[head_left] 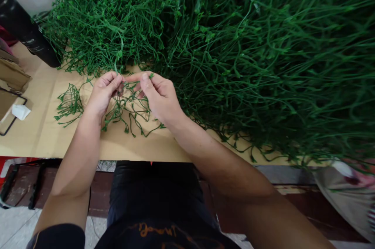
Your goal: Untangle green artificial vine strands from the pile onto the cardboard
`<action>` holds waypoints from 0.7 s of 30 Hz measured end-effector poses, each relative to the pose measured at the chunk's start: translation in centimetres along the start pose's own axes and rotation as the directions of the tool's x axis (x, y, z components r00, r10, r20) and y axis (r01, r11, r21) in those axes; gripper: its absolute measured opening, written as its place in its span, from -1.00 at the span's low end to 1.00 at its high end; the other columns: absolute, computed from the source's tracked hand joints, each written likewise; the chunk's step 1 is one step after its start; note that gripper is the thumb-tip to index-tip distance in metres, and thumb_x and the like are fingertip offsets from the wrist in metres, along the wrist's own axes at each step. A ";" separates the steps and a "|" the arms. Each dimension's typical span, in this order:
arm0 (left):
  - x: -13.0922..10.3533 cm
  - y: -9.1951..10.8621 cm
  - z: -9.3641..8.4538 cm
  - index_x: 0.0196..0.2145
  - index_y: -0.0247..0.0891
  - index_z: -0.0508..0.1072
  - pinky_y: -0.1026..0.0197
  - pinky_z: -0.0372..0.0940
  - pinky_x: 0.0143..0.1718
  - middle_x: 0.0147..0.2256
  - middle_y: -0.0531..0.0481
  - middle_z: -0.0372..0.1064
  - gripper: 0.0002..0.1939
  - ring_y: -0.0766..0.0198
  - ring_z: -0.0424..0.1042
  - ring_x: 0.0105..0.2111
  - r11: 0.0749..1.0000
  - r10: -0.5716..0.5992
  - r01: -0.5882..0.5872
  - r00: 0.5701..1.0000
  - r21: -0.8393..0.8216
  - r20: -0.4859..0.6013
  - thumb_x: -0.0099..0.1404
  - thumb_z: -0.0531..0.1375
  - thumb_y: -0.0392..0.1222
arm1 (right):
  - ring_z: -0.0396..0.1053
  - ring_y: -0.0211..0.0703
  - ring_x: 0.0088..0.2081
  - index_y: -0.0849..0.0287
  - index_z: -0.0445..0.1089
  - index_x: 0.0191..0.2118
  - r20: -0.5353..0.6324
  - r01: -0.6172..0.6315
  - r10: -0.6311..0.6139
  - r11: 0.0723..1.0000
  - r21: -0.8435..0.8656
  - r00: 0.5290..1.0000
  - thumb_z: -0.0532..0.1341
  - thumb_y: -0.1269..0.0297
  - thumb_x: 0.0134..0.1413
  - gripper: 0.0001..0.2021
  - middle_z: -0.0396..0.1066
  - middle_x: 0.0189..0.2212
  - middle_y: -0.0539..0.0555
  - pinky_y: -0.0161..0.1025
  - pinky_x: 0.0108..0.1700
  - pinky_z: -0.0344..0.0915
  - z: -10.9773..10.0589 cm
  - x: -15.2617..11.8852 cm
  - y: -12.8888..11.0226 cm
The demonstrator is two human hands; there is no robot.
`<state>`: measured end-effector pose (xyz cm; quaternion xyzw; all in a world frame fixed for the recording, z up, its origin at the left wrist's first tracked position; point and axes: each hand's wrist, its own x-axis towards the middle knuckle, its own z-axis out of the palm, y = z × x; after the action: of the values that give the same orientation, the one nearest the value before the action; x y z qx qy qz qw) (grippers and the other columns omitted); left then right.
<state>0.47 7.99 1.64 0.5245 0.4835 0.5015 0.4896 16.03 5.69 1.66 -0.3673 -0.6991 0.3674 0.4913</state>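
Observation:
My left hand [107, 87] pinches a thin green plastic stem [119, 46] over the tan cardboard tabletop [140, 149]. Right beside it, my right hand [159, 93] holds a small green sprig tip [151, 75] between thumb and index finger. Beneath and around both hands lie loose green sprigs [117, 112], with a small bunch [70, 104] to the left. Just beyond the hands rises a large heap of green artificial stems [205, 46]. How the stems join between my fingers is too small to tell.
A black bottle [27, 26] leans at the upper left. Below it are a cardboard box [13, 73] and a white object [21, 112] by a black wire frame. The table's front edge runs close to my body. A brown bench [99, 194] is under it.

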 end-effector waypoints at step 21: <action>1.6 -0.3 -1.0 -0.59 -0.25 0.18 0.33 -0.09 -0.65 -0.70 0.20 0.06 -0.70 0.50 0.01 -0.70 0.999 0.051 -0.042 0.936 0.033 -0.348 0.26 0.15 -0.33 | 0.17 -0.31 -0.52 0.15 0.14 -0.51 0.097 0.448 -0.441 0.838 -0.311 0.892 -0.11 0.25 0.27 -0.67 0.19 -0.59 -0.01 -0.32 -0.42 0.12 1.4 -4.7 -2.6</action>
<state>-0.45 9.63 1.44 0.4446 0.5562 0.5919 0.3776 15.49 0.15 1.61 -0.2671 -0.8212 0.1268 0.4880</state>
